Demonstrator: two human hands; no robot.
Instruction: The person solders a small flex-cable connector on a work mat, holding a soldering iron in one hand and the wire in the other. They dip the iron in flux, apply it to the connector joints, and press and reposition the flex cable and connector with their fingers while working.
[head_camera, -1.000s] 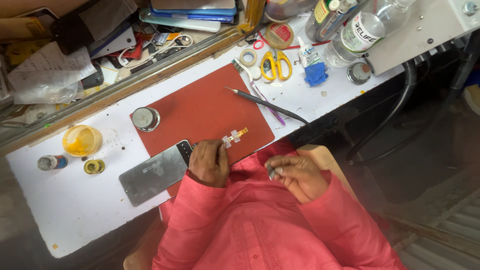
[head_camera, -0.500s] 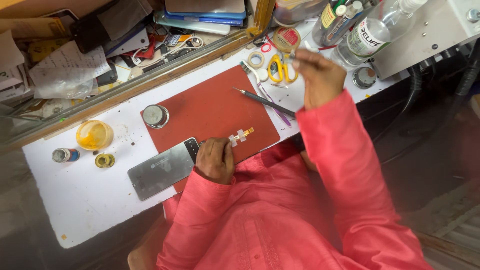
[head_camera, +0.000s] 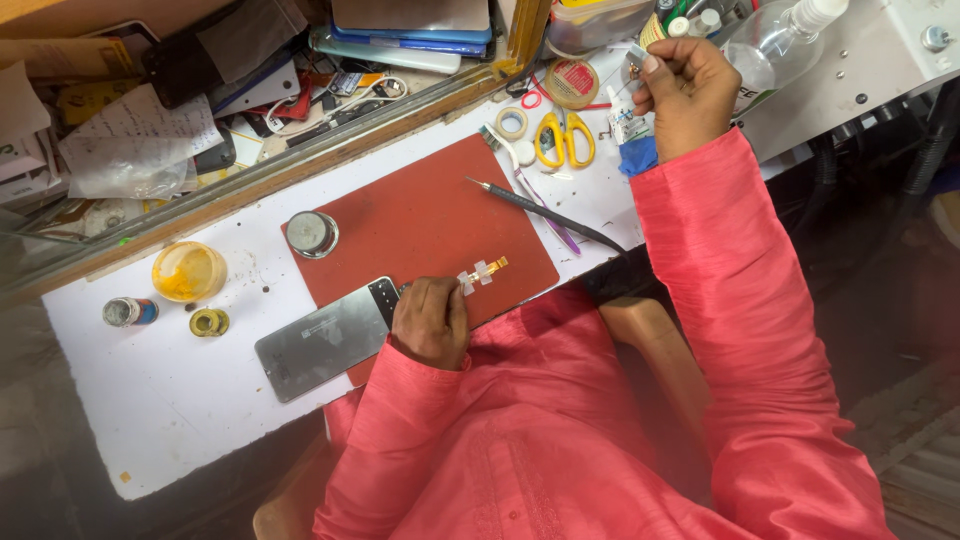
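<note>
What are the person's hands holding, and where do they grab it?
The right hand pinches a small pale piece between its fingertips; what it is cannot be told. The left hand presses down on the end of a grey phone panel on the red mat.

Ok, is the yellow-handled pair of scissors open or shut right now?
Shut. The scissors lie flat on the white table, the two yellow loops side by side and the blades together, pointing towards the shelf.

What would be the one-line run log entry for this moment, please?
left hand: resting on grey phone panel over red mat | right hand: raised, pinching small part
</note>
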